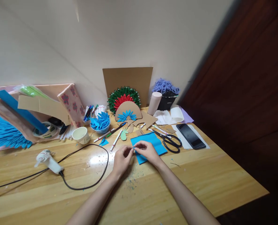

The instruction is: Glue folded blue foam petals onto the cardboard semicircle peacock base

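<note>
My left hand (122, 158) and my right hand (147, 152) meet over the table, thumbs and forefingers pinched together on a small blue piece (133, 148). Most of that piece is hidden by the fingertips. Under and behind my right hand lies a flat blue sheet (156, 142), of felt or paper. Black-handled scissors (173, 143) rest to its right. Farther back, a half-round cardboard piece (128, 107) carries a fan of blue petals (127, 116). A clear bowl (100, 130) of blue cut pieces (100, 120) stands to the left.
A white glue gun (49, 162) lies at left, its black cord (108, 162) looping across the table. Near it stand a paper cup (80, 135) and a box-like stand (70, 97). Markers (116, 140) lie behind my hands. A phone (191, 136) is at right, near dark wood (241, 103).
</note>
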The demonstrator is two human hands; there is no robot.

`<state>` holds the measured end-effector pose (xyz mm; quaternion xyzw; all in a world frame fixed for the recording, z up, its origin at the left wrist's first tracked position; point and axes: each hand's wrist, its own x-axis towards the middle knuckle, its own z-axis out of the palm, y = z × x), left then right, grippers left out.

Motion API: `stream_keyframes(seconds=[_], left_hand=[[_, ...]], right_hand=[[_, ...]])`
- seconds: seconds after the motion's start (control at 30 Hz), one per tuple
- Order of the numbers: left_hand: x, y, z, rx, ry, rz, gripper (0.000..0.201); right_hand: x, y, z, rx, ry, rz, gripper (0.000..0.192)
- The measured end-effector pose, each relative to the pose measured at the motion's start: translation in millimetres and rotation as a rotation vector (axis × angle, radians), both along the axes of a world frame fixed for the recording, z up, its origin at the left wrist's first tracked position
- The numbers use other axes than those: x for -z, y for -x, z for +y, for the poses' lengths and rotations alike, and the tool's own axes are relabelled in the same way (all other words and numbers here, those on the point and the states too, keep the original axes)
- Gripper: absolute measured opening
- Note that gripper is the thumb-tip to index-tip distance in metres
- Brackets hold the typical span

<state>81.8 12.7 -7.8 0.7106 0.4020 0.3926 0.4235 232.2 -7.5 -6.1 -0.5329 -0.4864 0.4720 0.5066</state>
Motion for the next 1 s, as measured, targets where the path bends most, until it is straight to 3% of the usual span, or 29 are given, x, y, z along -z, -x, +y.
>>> stream_keyframes(seconds=[0.43, 1.0], left_hand=[[-0.6, 1.1, 0.3, -0.047, 0.109, -0.031, 0.02], [2.8, 1.3, 2.1, 0.003, 0.211, -0.129, 0.023]], right_hand=[[2.4, 2.7, -1.5, 0.035, -0.058, -0.027, 0.02], [9.9, 2.4, 0.9, 0.101, 0.025, 0.133, 0.033]])
